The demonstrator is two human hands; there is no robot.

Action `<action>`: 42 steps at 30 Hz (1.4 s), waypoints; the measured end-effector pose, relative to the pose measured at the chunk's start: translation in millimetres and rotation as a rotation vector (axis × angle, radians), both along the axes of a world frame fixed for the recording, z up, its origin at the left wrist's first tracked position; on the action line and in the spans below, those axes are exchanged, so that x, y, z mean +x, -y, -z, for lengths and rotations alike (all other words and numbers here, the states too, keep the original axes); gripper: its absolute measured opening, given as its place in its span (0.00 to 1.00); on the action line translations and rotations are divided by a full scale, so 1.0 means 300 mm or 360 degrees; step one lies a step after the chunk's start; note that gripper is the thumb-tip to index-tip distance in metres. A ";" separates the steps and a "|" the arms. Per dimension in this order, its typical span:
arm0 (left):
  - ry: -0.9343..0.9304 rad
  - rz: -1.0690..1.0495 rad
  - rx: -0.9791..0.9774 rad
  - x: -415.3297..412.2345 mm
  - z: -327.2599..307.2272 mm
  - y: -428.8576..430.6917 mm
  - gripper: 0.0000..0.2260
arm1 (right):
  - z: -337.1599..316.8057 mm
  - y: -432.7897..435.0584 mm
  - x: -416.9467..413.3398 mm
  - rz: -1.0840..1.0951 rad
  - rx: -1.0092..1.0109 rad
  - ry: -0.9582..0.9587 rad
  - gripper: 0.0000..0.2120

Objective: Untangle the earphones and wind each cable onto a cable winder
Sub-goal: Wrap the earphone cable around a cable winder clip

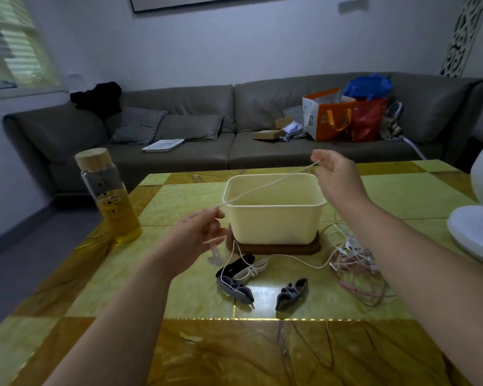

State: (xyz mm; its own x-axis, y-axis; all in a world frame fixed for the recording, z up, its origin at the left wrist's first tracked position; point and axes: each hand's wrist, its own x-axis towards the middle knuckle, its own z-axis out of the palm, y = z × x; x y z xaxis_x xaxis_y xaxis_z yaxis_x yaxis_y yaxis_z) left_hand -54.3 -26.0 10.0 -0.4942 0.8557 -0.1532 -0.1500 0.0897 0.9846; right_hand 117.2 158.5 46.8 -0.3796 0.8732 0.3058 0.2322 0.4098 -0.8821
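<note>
The thin white earphone cable [262,188] is stretching taut in the air above the yellow-green marble-tiled table [388,196] and the cream rectangular plastic tub [273,227]. I am seeing the left hand [198,235] pinching its lower end between thumb and fingertips and the right hand [338,176] pinching its upper end. The tangled heap of white and pink earphones [352,260] is lying on the table right of the tub, the fish-shaped grey, white and black cable winders [292,292] are sitting in front of it, and two white earbuds [214,257] are dangling beneath the left hand.
</note>
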 end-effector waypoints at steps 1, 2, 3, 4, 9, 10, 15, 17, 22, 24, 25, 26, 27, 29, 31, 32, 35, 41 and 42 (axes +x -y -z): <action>0.0013 -0.0051 -0.0002 -0.009 0.011 0.003 0.09 | 0.034 -0.001 -0.011 -0.0005 -0.0040 0.0040 0.17; 0.0029 -0.0091 -0.0014 -0.017 0.024 0.003 0.09 | 0.068 0.000 -0.021 -0.0022 -0.0109 0.0093 0.14; 0.0038 -0.0116 -0.0036 -0.023 0.036 0.002 0.08 | 0.098 0.003 -0.030 -0.0055 -0.0204 0.0135 0.11; 0.0049 -0.0132 -0.0059 -0.033 0.052 0.001 0.08 | 0.129 0.008 -0.043 -0.0109 -0.0342 0.0157 0.09; 0.0285 -0.0280 -0.0005 -0.056 0.099 -0.029 0.08 | 0.239 0.021 -0.113 -0.0392 -0.0883 0.0241 0.10; 0.0387 -0.0340 0.0027 -0.059 0.104 -0.033 0.07 | 0.256 0.024 -0.129 -0.0414 -0.0884 0.0307 0.11; 0.0907 -0.0471 0.0219 -0.083 0.143 -0.042 0.05 | 0.344 0.065 -0.192 -0.0912 -0.0556 0.0832 0.08; 0.0974 -0.0490 0.0251 -0.090 0.154 -0.047 0.05 | 0.384 0.090 -0.208 -0.1084 -0.0255 0.1085 0.05; 0.0940 -0.0463 0.0258 -0.086 0.163 -0.055 0.06 | 0.458 0.113 -0.250 -0.1104 0.0375 0.1475 0.16; 0.0891 -0.0449 0.0240 -0.081 0.160 -0.053 0.06 | 0.473 0.108 -0.253 -0.1111 0.0596 0.1645 0.15; 0.0855 -0.0439 0.0225 -0.079 0.158 -0.052 0.06 | 0.477 0.104 -0.251 -0.1097 0.0669 0.1705 0.13; 0.0806 -0.0428 0.0207 -0.076 0.156 -0.052 0.06 | 0.477 0.101 -0.248 -0.1076 0.0710 0.1747 0.10; 0.0749 -0.0415 0.0186 -0.073 0.154 -0.052 0.06 | 0.478 0.098 -0.242 -0.1058 0.0737 0.1761 0.09; 0.0637 -0.0395 0.0151 -0.064 0.148 -0.052 0.07 | 0.476 0.095 -0.229 -0.1058 0.0688 0.1771 0.14; 0.0526 -0.0362 0.0128 -0.055 0.141 -0.052 0.07 | 0.454 0.102 -0.206 -0.1081 0.0526 0.1677 0.15; 0.0460 -0.0343 0.0116 -0.048 0.133 -0.053 0.08 | 0.432 0.106 -0.191 -0.1086 0.0449 0.1609 0.15; 0.0217 -0.0312 0.0045 -0.037 0.119 -0.058 0.12 | 0.330 0.118 -0.136 -0.1027 0.0228 0.1363 0.15; -0.0308 -0.0386 -0.0117 0.047 0.048 -0.059 0.13 | 0.117 0.119 -0.027 -0.1026 -0.0525 0.0514 0.04; -0.0362 -0.0381 -0.0097 0.070 0.031 -0.055 0.12 | 0.091 0.125 -0.009 -0.1035 -0.0639 0.0337 0.03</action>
